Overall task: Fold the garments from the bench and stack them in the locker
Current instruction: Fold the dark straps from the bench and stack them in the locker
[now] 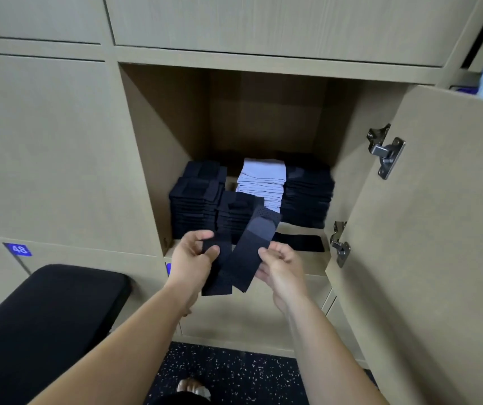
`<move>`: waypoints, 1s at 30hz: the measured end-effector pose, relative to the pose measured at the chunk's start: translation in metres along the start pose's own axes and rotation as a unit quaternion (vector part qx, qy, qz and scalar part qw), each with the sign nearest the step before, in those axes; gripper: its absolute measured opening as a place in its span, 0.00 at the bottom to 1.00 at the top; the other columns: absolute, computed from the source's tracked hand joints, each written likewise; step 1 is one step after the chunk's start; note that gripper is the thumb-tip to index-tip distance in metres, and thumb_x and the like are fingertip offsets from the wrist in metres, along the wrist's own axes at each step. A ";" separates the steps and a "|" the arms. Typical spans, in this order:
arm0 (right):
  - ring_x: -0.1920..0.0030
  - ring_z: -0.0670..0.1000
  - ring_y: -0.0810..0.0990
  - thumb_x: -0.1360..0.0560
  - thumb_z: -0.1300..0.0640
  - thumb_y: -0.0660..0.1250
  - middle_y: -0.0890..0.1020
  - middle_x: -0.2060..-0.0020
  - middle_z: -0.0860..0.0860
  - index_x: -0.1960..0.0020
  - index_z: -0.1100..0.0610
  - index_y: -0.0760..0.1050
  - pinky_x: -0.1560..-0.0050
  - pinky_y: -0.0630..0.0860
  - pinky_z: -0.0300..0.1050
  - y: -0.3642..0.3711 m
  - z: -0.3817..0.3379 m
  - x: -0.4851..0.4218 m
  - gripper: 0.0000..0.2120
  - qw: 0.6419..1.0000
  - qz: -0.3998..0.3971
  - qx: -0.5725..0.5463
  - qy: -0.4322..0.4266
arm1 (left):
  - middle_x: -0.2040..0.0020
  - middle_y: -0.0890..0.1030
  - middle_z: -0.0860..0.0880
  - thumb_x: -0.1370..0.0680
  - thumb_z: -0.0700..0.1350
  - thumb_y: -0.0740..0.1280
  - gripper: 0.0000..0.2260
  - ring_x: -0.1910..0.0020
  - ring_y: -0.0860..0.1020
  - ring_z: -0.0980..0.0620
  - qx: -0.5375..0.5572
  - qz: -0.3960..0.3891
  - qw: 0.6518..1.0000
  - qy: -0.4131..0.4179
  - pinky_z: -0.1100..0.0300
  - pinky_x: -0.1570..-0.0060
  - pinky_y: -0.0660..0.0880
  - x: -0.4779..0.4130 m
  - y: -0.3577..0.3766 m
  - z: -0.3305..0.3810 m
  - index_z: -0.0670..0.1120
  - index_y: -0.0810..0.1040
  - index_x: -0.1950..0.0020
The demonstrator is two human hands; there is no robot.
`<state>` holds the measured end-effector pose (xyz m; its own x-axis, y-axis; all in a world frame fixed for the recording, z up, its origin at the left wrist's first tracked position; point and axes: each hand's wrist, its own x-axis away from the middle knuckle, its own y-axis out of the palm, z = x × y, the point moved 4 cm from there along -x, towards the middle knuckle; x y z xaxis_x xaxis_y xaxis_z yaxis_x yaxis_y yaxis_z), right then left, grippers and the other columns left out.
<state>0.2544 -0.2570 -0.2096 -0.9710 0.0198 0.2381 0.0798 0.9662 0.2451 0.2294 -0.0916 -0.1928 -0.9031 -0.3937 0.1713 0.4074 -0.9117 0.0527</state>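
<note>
Beige wooden lockers fill the wall ahead of you, and one locker (158,135) stands open with its door (439,229) swung out to your right on two metal hinges (385,150). On the locker floor, dark folded stacks (196,206) sit along the left edge. A lower dark stack (234,214) stands nearer the front edge, just beside them. A pale folded stack (260,182) rises at the middle back, touching a tall dark stack (307,194) on its right. One flat dark piece (301,242) lies alone at the front right corner.

Both your hands are raised just in front of the locker's front edge, each with a narrow dark garment. Your left hand (193,254) has its grip pinched on the top of the hanging garment (218,273), thumb over the front and fingers behind, so the cloth drops straight down. Your right hand (281,264) curls its grip round the lower right edge of the tilted garment (253,252). That one leans up and to the right, shows a grey band and a perforated end, and its top overlaps the lower dark stack in view. The two garments touch along their inner edges; whether they are joined I cannot tell.

A black padded table (44,317) sits at your lower left, above a dark speckled floor (234,372). A blue label reading 48 (18,249) marks a closed door to the left.
</note>
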 end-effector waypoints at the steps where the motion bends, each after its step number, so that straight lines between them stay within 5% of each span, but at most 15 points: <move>1: 0.56 0.52 0.84 0.21 0.66 0.63 0.83 0.51 0.57 0.46 0.58 0.74 0.62 0.80 0.39 -0.002 -0.004 0.001 0.06 1.000 -0.001 -0.024 0.008 | 0.53 0.83 0.44 0.22 0.32 0.67 0.14 0.54 0.81 0.49 0.012 0.010 1.000 -0.004 0.58 0.56 0.76 -0.002 -0.002 -0.001 0.47 0.72 0.41; 5: 0.60 0.53 0.83 0.23 0.69 0.64 0.84 0.50 0.62 0.51 0.61 0.79 0.65 0.80 0.38 -0.013 -0.016 -0.007 0.07 0.999 0.025 -0.035 0.016 | 0.49 0.84 0.42 0.24 0.31 0.69 0.19 0.47 0.82 0.44 0.063 0.001 0.997 -0.050 0.48 0.42 0.77 -0.012 -0.002 -0.007 0.40 0.71 0.35; 7: 0.59 0.53 0.78 0.24 0.69 0.65 0.82 0.52 0.68 0.50 0.70 0.77 0.63 0.80 0.44 -0.023 -0.023 -0.017 0.05 0.997 0.074 0.014 -0.017 | 0.48 0.84 0.42 0.24 0.32 0.68 0.13 0.49 0.83 0.45 0.071 -0.010 0.995 -0.064 0.51 0.45 0.78 -0.015 0.001 -0.009 0.39 0.77 0.40; 9: 0.58 0.51 0.74 0.24 0.67 0.65 0.80 0.61 0.62 0.48 0.72 0.75 0.54 0.79 0.50 -0.036 -0.036 -0.032 0.08 0.979 0.131 0.128 -0.091 | 0.48 0.84 0.42 0.23 0.32 0.67 0.07 0.52 0.82 0.48 0.070 -0.017 0.995 -0.067 0.55 0.50 0.78 -0.017 0.004 -0.009 0.40 0.80 0.47; 11: 0.57 0.53 0.76 0.23 0.65 0.64 0.81 0.60 0.54 0.50 0.65 0.79 0.54 0.73 0.45 -0.045 -0.052 -0.043 0.06 0.932 0.179 0.264 -0.173 | 0.48 0.84 0.43 0.22 0.32 0.67 0.07 0.53 0.81 0.49 0.079 -0.024 0.994 -0.066 0.56 0.52 0.78 -0.019 0.006 -0.009 0.41 0.80 0.48; 13: 0.58 0.60 0.77 0.22 0.63 0.62 0.81 0.62 0.56 0.53 0.61 0.78 0.60 0.70 0.48 -0.051 -0.065 -0.053 0.06 0.868 0.221 0.371 -0.244 | 0.48 0.83 0.43 0.22 0.32 0.66 0.09 0.52 0.81 0.49 0.088 -0.029 0.994 -0.062 0.56 0.52 0.78 -0.023 0.009 -0.009 0.41 0.79 0.44; 18: 0.55 0.61 0.82 0.23 0.65 0.61 0.84 0.55 0.58 0.34 0.54 0.75 0.63 0.68 0.45 -0.056 -0.074 -0.088 0.20 0.689 0.263 0.617 -0.274 | 0.48 0.84 0.44 0.22 0.30 0.65 0.14 0.52 0.82 0.48 0.115 -0.041 0.991 -0.064 0.55 0.54 0.78 -0.035 0.015 -0.018 0.41 0.78 0.39; 22: 0.66 0.54 0.84 0.37 0.68 0.57 0.85 0.58 0.55 0.51 0.61 0.82 0.75 0.73 0.40 -0.056 -0.062 -0.116 0.20 0.567 0.199 0.688 -0.408 | 0.50 0.84 0.44 0.23 0.29 0.65 0.14 0.53 0.82 0.48 0.133 -0.038 0.988 -0.073 0.54 0.52 0.78 -0.047 0.015 -0.031 0.42 0.78 0.40; 26: 0.58 0.54 0.86 0.35 0.64 0.53 0.86 0.56 0.57 0.53 0.61 0.83 0.67 0.80 0.43 -0.051 -0.029 -0.136 0.21 0.516 0.101 0.750 -0.401 | 0.51 0.85 0.42 0.23 0.29 0.65 0.14 0.51 0.82 0.46 0.132 -0.044 0.988 -0.072 0.52 0.48 0.77 -0.054 0.013 -0.042 0.43 0.78 0.41; 30: 0.55 0.55 0.86 0.34 0.63 0.55 0.86 0.54 0.56 0.54 0.60 0.84 0.59 0.81 0.45 -0.062 0.006 -0.144 0.20 0.514 0.032 0.758 -0.400 | 0.50 0.84 0.41 0.23 0.29 0.64 0.12 0.51 0.81 0.44 0.131 -0.050 0.987 -0.077 0.49 0.49 0.77 -0.057 0.011 -0.052 0.41 0.77 0.43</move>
<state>0.3874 -0.3185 -0.2650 -0.8078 -0.4226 -0.4109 0.4391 0.0337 -0.8978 0.2784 -0.0857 -0.2531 -0.9177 -0.2619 0.2987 0.3563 -0.8753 0.3270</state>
